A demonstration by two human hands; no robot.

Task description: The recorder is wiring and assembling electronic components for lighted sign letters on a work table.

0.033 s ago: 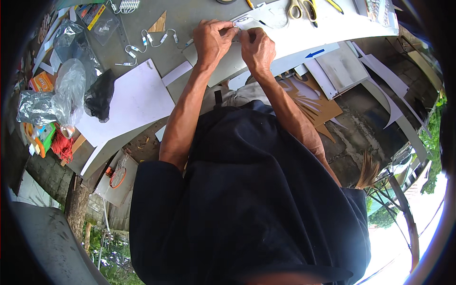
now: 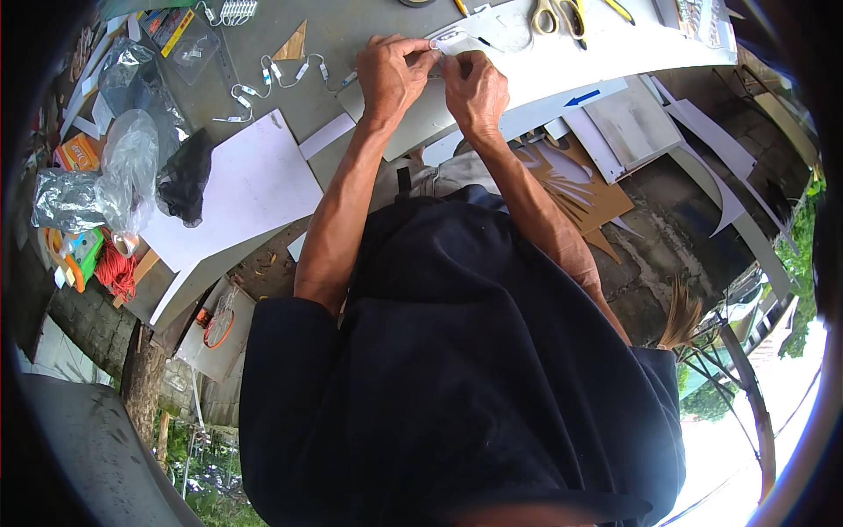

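My left hand (image 2: 395,77) and my right hand (image 2: 475,88) meet at the table's near edge, thumbs and fingers pinched together. Between them is a thin wire (image 2: 436,47), mostly hidden by the fingertips. A string of small white LED modules (image 2: 268,75) joined by wire snakes over the grey table and runs up to my left hand. Just beyond the fingertips, a small white piece (image 2: 452,37) lies on the white sheet (image 2: 518,75), with a thin dark-tipped lead (image 2: 483,41) beside it.
Scissors (image 2: 546,19) and yellow-handled pliers (image 2: 620,10) lie beyond my right hand. A wooden triangle (image 2: 291,41) sits beyond the module string. Plastic bags (image 2: 132,167), red cord (image 2: 116,268) and a white cut panel (image 2: 255,180) fill the left side. Cut brown board (image 2: 571,180) lies lower right.
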